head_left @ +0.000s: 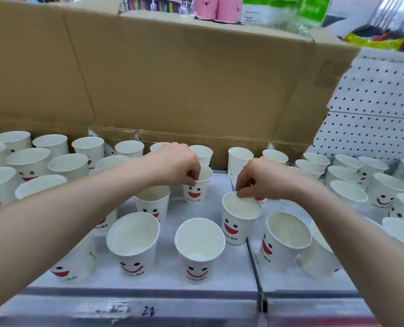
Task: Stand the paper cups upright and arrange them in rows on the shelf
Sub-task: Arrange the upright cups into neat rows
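Several white paper cups printed with red smiling faces stand upright on the white shelf (210,277). My left hand (175,164) pinches the near rim of one cup (197,190) in the middle of the shelf. My right hand (259,178) pinches the far rim of another cup (238,220) a little nearer and to the right. Both held cups stand upright on the shelf. In front of them stand two more cups (133,244) (198,246), and another cup (283,239) stands to the right.
A large brown cardboard box (172,79) stands behind the cups and closes off the back. White pegboard (373,109) lies at the right. More cups crowd the left (28,164) and right (347,192) sides. The shelf's front edge carries a label strip (149,311).
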Motion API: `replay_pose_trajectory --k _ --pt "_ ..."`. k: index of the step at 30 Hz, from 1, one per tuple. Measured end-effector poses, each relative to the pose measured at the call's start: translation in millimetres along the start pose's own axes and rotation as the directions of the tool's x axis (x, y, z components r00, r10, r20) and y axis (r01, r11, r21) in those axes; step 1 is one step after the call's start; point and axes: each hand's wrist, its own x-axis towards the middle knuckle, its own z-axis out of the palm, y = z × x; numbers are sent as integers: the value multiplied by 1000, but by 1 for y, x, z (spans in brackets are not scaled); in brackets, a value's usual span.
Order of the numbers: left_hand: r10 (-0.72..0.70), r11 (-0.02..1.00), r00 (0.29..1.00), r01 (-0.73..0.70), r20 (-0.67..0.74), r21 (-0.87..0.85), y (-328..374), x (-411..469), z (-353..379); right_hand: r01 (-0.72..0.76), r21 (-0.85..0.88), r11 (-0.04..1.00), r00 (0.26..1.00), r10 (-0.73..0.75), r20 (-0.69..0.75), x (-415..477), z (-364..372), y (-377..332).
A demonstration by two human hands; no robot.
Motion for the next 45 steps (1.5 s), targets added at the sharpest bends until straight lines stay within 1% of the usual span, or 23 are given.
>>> replay_pose_trajectory --k 4,8,12,14,16,19,24,26,28,30,31,34,38,45 --pt "-60 997 998 60 6 -47 -5 17 4 6 -35 999 999 -7 -36 12 -2 3" --pt "-51 997 999 51 1 -65 -5 18 5 5 -6 1000 1000 -5 -28 24 -6 0" --pt "-60 989 998 58 -10 -139 -9 8 5 46 16 999 999 -46 -13 37 -5 -18" --pt "-81 987 996 76 -37 -141 -14 0 2 66 33 997 998 -66 -19 42 -2 -27" --pt "-99 986 990 85 -96 -145 -19 -13 -5 86 12 996 996 -85 -32 45 1 -36" --pt "-123 982 980 97 -157 -162 -22 -42 -16 106 -16 994 991 -107 -82 46 4 -47" --pt "-143 977 985 125 -100 -175 -14 -93 -21 141 37 989 969 -130 -211 27 0 -51" --pt "-145 972 988 132 -55 -193 -14 -107 -17 173 45 984 970 -162 -181 14 -1 -50" --pt "-145 973 989 139 -17 -186 -15 -116 -13 187 27 982 979 -184 -93 0 0 -51" --pt "-137 975 990 133 -11 -179 -16 -122 -9 197 0 980 980 -197 -28 -11 4 -51" --pt "-132 975 991 128 -10 -181 -16 -124 -8 197 -17 980 980 -197 -23 -14 7 -52" --pt "-109 976 994 103 -17 -193 -15 -127 -3 177 -64 982 980 -182 -84 -18 18 -58" --pt "-141 978 990 136 -18 -159 -13 -124 0 146 -76 986 975 -157 -159 -17 29 -68" --pt "-122 986 991 116 -46 -119 -14 -126 -2 161 -88 983 977 -172 -130 -20 30 -66"
